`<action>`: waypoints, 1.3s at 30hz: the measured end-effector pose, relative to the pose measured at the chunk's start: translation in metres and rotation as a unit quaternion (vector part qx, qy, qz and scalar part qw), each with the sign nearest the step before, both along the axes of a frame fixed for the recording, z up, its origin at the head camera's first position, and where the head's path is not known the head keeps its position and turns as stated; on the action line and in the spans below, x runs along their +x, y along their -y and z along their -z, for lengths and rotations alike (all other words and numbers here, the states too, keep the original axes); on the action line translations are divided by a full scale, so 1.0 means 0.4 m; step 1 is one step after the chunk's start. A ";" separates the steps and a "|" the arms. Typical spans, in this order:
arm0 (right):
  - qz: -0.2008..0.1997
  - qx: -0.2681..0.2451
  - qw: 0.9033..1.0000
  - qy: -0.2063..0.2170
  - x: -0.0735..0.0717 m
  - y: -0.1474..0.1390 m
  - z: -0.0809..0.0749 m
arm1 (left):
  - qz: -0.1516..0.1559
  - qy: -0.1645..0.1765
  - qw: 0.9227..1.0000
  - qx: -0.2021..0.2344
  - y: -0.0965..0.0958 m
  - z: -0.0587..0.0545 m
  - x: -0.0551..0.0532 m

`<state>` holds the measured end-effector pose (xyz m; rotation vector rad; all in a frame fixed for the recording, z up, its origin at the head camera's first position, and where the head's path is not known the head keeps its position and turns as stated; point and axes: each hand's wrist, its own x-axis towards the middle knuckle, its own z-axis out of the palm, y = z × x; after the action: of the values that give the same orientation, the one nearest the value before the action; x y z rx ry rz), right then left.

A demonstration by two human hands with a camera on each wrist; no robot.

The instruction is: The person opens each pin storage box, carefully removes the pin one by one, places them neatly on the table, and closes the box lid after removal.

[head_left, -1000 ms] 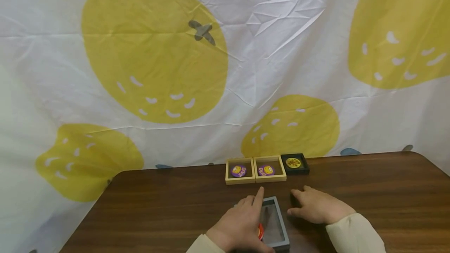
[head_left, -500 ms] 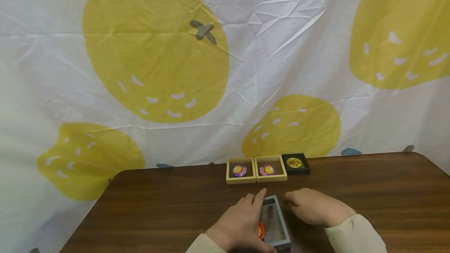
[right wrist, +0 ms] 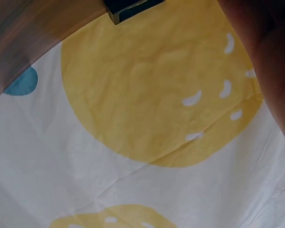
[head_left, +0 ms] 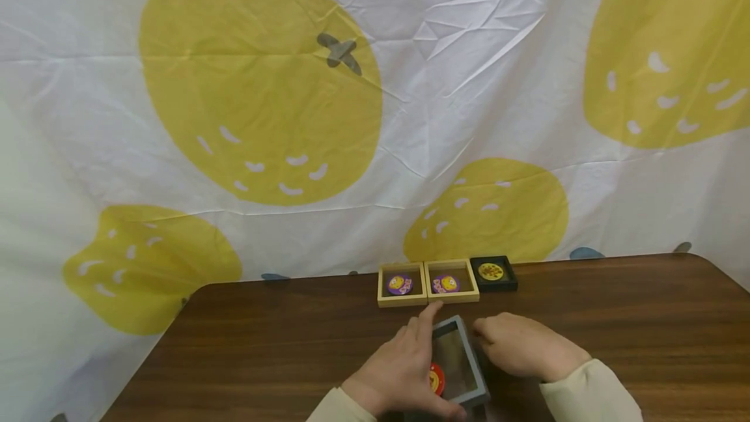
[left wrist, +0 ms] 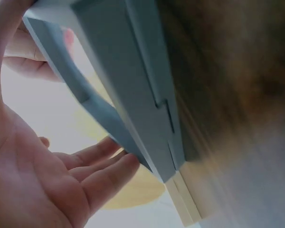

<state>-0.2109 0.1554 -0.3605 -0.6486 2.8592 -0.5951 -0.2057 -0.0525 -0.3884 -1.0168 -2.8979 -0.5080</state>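
My left hand (head_left: 394,370) grips a grey 3D display frame (head_left: 471,360), thumb at the near edge and fingers at the far edge. Through its clear window shows a round red-and-yellow badge (head_left: 436,379), partly covered by the hand. The left wrist view shows my fingers around the grey frame (left wrist: 118,90), with a stepped seam along its side. Close to the frame's right edge is my right hand (head_left: 527,346), fingers bent inward. Its fingertips are hidden, so I cannot tell whether it holds or touches anything.
At the back stand two pale wooden frames (head_left: 423,303) with purple badges, beside a black frame (head_left: 511,279) holding a yellow disc. They sit on a dark brown table (head_left: 281,337). Behind it hangs a white cloth (head_left: 422,83) with yellow fruit prints.
The right hand's fingers have bent inward and moved left towards the grey frame. The frame and left hand have shifted slightly; the frame looks more raised, showing more of the badge.
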 end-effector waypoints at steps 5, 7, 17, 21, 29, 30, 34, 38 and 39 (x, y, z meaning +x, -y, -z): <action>-0.007 -0.009 1.000 -0.014 0.000 -0.001 0.003 | 0.020 -0.007 0.999 0.044 -0.001 0.003 0.001; -0.004 -0.009 1.000 -0.020 0.000 0.000 0.003 | 0.029 -0.022 0.998 0.059 -0.002 0.005 0.001; 0.034 -0.001 0.999 -0.019 0.015 0.014 -0.020 | 0.028 0.006 0.996 0.086 -0.005 0.005 0.001; 0.022 -0.013 1.000 -0.016 0.017 0.010 -0.029 | 0.022 0.055 0.993 0.098 -0.004 0.004 0.000; -0.032 -0.062 0.998 0.008 0.008 -0.015 -0.042 | 0.055 0.016 0.994 0.098 -0.004 0.001 0.001; -0.033 -0.065 0.997 0.011 0.007 -0.017 -0.044 | 0.057 0.010 0.994 0.096 -0.005 0.000 0.002; -0.034 -0.067 0.997 0.010 0.007 -0.018 -0.049 | 0.048 -0.010 0.996 0.075 -0.006 -0.001 0.003; -0.040 -0.073 0.997 0.005 0.009 -0.019 -0.052 | 0.033 -0.025 0.998 0.050 -0.006 -0.003 0.005; -0.042 -0.076 0.996 0.005 0.010 -0.020 -0.054 | 0.031 -0.025 0.998 0.048 -0.005 -0.004 0.005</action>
<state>-0.2070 0.1635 -0.3390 -0.7826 2.7805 -0.8049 -0.2036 -0.0503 -0.3868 -1.0913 -2.7771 -0.6092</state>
